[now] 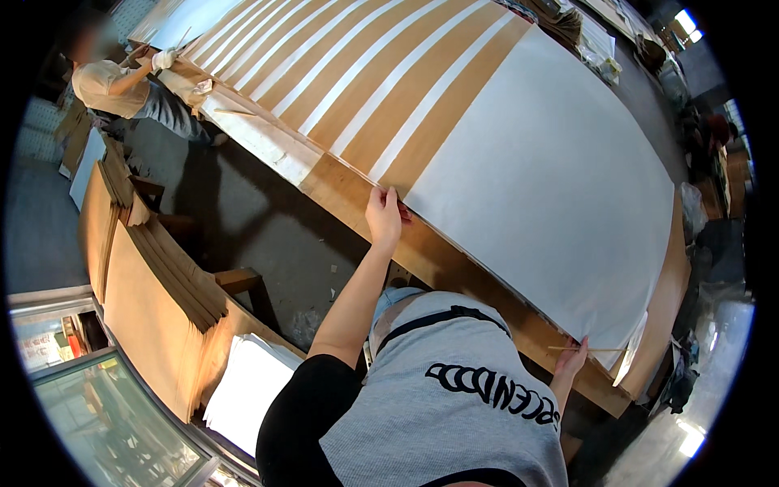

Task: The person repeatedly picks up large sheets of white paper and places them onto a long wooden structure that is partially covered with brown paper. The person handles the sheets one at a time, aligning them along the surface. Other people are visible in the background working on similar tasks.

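Observation:
Large sheets lie fanned across a long wooden table [349, 199], showing alternating brown strips [457, 105] and white strips. On top at the right is a wide white sheet [560, 178]. At the table's near edge, my left hand [385, 217] is closed, its thumb and fingers pinching the edge of the sheets where the last brown strip meets the white one. My right hand [571, 359], by the white sheet's near right corner, is closed around a thin wooden stick [607, 350] that lies across that corner. Part of the right hand's fingers is hidden.
At the far left, a co-worker [114, 85] with a white glove stands at the table's other end. Behind me on the left are stacked brown sheets [150, 300] and a white stack [250, 390]. A wooden support [237, 281] stands on the dark floor.

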Motion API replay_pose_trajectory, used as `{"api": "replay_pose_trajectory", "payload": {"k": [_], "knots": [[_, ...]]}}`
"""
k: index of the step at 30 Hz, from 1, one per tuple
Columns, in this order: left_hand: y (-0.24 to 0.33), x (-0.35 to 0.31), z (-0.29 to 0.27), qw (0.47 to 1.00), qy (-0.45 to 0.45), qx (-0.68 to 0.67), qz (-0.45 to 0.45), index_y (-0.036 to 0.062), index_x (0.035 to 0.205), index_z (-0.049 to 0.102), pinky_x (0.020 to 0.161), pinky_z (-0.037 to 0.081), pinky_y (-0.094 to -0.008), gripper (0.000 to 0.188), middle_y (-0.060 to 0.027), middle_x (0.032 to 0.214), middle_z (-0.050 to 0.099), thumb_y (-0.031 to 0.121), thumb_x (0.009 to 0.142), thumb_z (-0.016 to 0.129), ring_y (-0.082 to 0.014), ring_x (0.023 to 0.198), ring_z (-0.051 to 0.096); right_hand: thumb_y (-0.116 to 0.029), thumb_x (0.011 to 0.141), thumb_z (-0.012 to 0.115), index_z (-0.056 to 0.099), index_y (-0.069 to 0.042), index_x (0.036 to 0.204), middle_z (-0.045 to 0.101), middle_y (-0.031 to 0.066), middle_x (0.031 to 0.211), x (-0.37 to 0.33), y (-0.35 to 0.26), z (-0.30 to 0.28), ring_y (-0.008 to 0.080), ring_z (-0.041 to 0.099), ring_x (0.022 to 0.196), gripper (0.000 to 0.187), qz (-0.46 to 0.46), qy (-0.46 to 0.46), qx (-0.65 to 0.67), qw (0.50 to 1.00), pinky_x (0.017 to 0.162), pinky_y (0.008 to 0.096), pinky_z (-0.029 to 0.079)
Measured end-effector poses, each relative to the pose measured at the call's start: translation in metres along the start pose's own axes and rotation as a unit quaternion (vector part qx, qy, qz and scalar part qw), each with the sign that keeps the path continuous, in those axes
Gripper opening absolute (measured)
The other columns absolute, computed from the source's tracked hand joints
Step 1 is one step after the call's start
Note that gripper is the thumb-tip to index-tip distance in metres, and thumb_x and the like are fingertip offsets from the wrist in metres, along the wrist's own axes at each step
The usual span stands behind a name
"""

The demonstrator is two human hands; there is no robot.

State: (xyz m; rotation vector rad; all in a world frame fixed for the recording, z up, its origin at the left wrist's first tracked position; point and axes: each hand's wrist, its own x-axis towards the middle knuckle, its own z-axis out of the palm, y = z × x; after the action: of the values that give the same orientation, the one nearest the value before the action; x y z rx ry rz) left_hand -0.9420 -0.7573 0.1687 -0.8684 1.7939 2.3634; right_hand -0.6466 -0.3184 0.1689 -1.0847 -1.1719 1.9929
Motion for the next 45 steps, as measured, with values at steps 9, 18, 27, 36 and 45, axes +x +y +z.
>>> {"api": "replay_pose_trajectory", "payload": {"k": [9, 18, 27, 36, 45], "knots": [[0.001, 0.004, -0.002, 0.998, -0.035, -0.040, -0.039, 0.0009, 0.081, 0.038, 0.043, 0.051, -0.0330, 0.020, -0.0104, 0.065, 0.050, 0.019, 0.088, 0.044, -0.0188, 0.050, 0.054, -0.020, 0.088, 0.047, 0.044, 0.000, 0.112, 0.048, 0.0083, 0.113, 0.002, -0.003, 0.002, 0.0184, 0.045, 0.103, 0.031, 0.004, 0.045, -0.034, 0.998, 0.091, 0.0339, 0.037], [0.003, 0.006, -0.006, 0.998, -0.031, -0.024, -0.043, 0.0010, 0.080, 0.039, 0.044, 0.052, -0.0334, 0.018, -0.0103, 0.064, 0.050, 0.016, 0.088, 0.043, -0.0182, 0.050, 0.054, -0.020, 0.088, 0.047, 0.042, 0.001, 0.114, 0.047, 0.0094, 0.115, 0.001, 0.001, 0.000, 0.0190, 0.045, 0.105, 0.034, -0.008, 0.018, -0.031, 0.999, 0.092, 0.0343, 0.036], [0.017, -0.017, 0.009, 0.913, 0.100, 0.293, 0.266, -0.0003, 0.087, 0.040, 0.066, 0.038, -0.0313, 0.027, -0.0096, 0.077, 0.043, 0.024, 0.085, 0.053, -0.0187, 0.070, 0.041, -0.018, 0.087, 0.046, 0.047, 0.000, 0.106, 0.050, 0.0077, 0.106, 0.003, 0.009, -0.009, 0.0183, 0.047, 0.098, 0.026, -0.005, 0.064, 0.007, 0.998, 0.086, 0.0335, 0.038], [0.024, -0.065, 0.049, 0.642, -0.327, 0.473, 0.507, 0.0147, 0.081, 0.062, 0.085, 0.033, -0.0364, 0.020, -0.0003, 0.110, 0.051, 0.010, 0.063, 0.069, -0.0242, 0.104, 0.042, -0.019, 0.086, 0.050, 0.050, -0.002, 0.101, 0.053, 0.0049, 0.099, -0.006, 0.009, 0.009, 0.0136, 0.051, 0.088, 0.023, -0.019, 0.069, 0.001, 0.997, 0.077, 0.0290, 0.041], [0.003, -0.052, 0.048, 0.653, -0.346, 0.455, 0.498, 0.0143, 0.074, 0.066, 0.087, 0.031, -0.0366, 0.020, -0.0012, 0.109, 0.053, 0.009, 0.056, 0.073, -0.0236, 0.105, 0.043, -0.025, 0.086, 0.050, 0.052, -0.002, 0.099, 0.055, 0.0039, 0.097, -0.010, 0.010, 0.013, 0.0119, 0.052, 0.088, 0.026, -0.014, 0.067, 0.008, 0.998, 0.073, 0.0277, 0.043]]}}
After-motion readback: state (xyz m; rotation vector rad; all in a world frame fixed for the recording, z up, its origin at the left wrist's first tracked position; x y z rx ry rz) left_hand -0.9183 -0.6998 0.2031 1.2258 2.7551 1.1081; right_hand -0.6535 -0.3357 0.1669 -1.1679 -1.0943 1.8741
